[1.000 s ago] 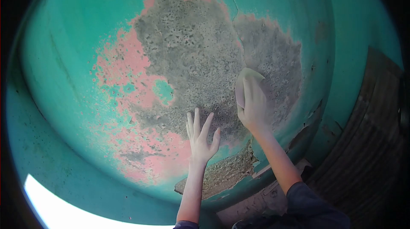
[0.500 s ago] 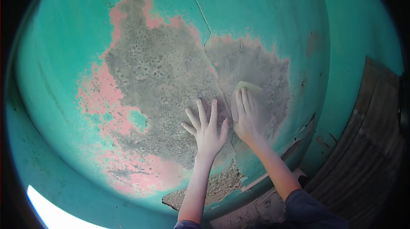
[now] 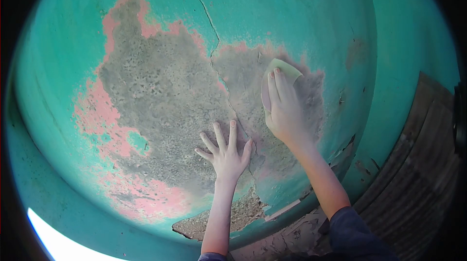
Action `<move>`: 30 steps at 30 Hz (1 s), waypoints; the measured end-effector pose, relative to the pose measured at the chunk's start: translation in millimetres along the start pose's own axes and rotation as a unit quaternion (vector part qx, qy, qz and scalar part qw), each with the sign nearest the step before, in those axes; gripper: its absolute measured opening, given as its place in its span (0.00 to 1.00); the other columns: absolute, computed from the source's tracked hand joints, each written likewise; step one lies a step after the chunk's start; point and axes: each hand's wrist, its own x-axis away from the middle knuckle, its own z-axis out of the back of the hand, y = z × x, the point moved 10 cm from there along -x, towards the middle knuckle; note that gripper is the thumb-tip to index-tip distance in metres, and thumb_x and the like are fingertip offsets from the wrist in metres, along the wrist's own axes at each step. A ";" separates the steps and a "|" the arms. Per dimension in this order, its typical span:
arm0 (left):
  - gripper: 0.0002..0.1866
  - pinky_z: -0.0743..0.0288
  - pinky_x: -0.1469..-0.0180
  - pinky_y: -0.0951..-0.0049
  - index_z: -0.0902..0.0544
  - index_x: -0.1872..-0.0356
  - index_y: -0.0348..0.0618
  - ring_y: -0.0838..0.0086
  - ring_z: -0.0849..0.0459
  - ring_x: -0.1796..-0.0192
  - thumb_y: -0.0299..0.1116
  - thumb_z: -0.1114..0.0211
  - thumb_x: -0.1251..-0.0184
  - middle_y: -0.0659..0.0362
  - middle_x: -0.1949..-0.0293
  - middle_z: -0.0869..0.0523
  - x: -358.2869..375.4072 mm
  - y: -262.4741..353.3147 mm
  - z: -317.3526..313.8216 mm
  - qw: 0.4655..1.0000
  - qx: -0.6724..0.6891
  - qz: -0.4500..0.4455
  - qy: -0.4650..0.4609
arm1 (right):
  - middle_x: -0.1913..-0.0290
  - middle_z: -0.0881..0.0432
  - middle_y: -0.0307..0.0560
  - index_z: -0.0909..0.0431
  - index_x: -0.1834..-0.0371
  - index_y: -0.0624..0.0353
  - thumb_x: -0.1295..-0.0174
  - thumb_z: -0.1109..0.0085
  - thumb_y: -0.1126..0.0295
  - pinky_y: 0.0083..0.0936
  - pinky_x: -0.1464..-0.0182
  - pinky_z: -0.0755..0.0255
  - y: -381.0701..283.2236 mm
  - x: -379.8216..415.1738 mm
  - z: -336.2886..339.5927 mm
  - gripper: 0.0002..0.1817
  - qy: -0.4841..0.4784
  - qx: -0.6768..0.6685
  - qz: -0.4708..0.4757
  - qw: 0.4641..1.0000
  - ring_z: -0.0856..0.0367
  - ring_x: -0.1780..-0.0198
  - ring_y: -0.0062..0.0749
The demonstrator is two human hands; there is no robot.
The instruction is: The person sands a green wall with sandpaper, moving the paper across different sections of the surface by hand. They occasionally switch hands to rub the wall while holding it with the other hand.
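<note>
A turquoise wall (image 3: 292, 8) has a large worn grey patch (image 3: 160, 86) edged in pink, with a thin dark crack (image 3: 209, 22) running down through it. My left hand (image 3: 226, 159) lies on the lower part of the grey patch with its fingers spread, beside the crack, holding nothing. To the right of the crack, my right hand (image 3: 286, 110) presses a pale green sheet (image 3: 287, 69) flat to the grey surface. Its fingers lie together over the sheet. Both hands look dusty.
Below my left hand, a chipped hollow (image 3: 238, 215) exposes rough material. Peeling paint (image 3: 292, 239) shows along the lower edge. Corrugated brown sheeting (image 3: 418, 163) stands at the right. Bright light (image 3: 63, 239) enters at the lower left.
My right hand has moved upward over the grey patch with the sheet. The view has shifted, so the patch and crack appear farther left. My left hand stays spread on the surface.
</note>
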 end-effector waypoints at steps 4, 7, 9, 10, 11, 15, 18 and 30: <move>0.46 0.75 0.38 0.12 0.44 0.19 0.61 0.21 0.70 0.24 0.67 0.41 0.34 0.38 0.19 0.59 -2.3 3.6 -3.5 0.998 0.022 0.038 -0.046 | 0.21 0.45 0.62 0.46 0.22 0.70 0.43 0.41 0.76 0.48 0.24 0.43 4.9 -27.1 3.9 0.43 -0.019 0.020 0.010 1.000 0.42 0.22 0.54; 0.49 0.74 0.38 0.11 0.48 0.18 0.58 0.20 0.73 0.24 0.68 0.41 0.35 0.35 0.20 0.62 -3.2 9.7 -6.0 0.998 0.031 0.049 -0.031 | 0.21 0.45 0.61 0.46 0.22 0.69 0.43 0.41 0.76 0.48 0.25 0.42 6.7 -56.7 13.0 0.43 0.016 0.017 0.015 1.000 0.42 0.22 0.53; 0.50 0.74 0.38 0.11 0.48 0.18 0.57 0.20 0.73 0.25 0.68 0.41 0.35 0.34 0.20 0.62 -5.5 14.1 -7.0 0.997 0.039 0.056 -0.032 | 0.21 0.45 0.61 0.46 0.22 0.69 0.44 0.41 0.77 0.48 0.25 0.43 8.9 -54.1 14.0 0.43 0.018 0.019 0.015 1.000 0.42 0.21 0.52; 0.51 0.74 0.39 0.11 0.49 0.18 0.55 0.20 0.74 0.25 0.69 0.42 0.35 0.33 0.21 0.63 -4.1 14.4 -8.3 0.996 0.045 0.063 -0.036 | 0.21 0.45 0.61 0.45 0.22 0.69 0.44 0.41 0.76 0.48 0.25 0.42 11.5 -39.1 10.3 0.43 0.007 0.020 0.013 1.000 0.42 0.21 0.51; 0.51 0.74 0.39 0.11 0.49 0.18 0.55 0.20 0.74 0.25 0.69 0.42 0.35 0.33 0.21 0.63 -4.5 14.5 -9.3 0.996 0.046 0.064 -0.035 | 0.21 0.44 0.61 0.45 0.23 0.68 0.44 0.41 0.76 0.48 0.25 0.42 13.3 -26.4 7.4 0.42 -0.002 0.021 0.010 1.000 0.41 0.22 0.50; 0.51 0.73 0.39 0.11 0.49 0.18 0.52 0.19 0.73 0.25 0.69 0.42 0.35 0.32 0.21 0.63 -3.6 16.2 -13.3 0.997 0.031 0.059 -0.044 | 0.21 0.43 0.61 0.44 0.23 0.67 0.43 0.41 0.76 0.47 0.24 0.43 14.8 -10.3 1.5 0.42 -0.050 0.037 0.013 0.998 0.41 0.22 0.50; 0.51 0.72 0.39 0.11 0.49 0.19 0.51 0.19 0.72 0.25 0.69 0.42 0.35 0.32 0.21 0.62 -2.4 18.0 -13.4 0.997 0.021 0.057 -0.042 | 0.22 0.42 0.61 0.44 0.22 0.67 0.43 0.43 0.77 0.47 0.25 0.42 14.3 -50.1 15.4 0.41 -0.004 0.040 0.034 0.999 0.40 0.22 0.51; 0.49 0.70 0.37 0.11 0.47 0.19 0.56 0.20 0.69 0.24 0.68 0.42 0.35 0.37 0.20 0.61 0.8 17.1 -14.7 0.997 0.028 0.049 -0.052 | 0.22 0.41 0.62 0.44 0.22 0.64 0.41 0.42 0.74 0.47 0.25 0.42 15.4 -57.5 19.1 0.40 0.001 0.075 0.038 0.996 0.40 0.22 0.51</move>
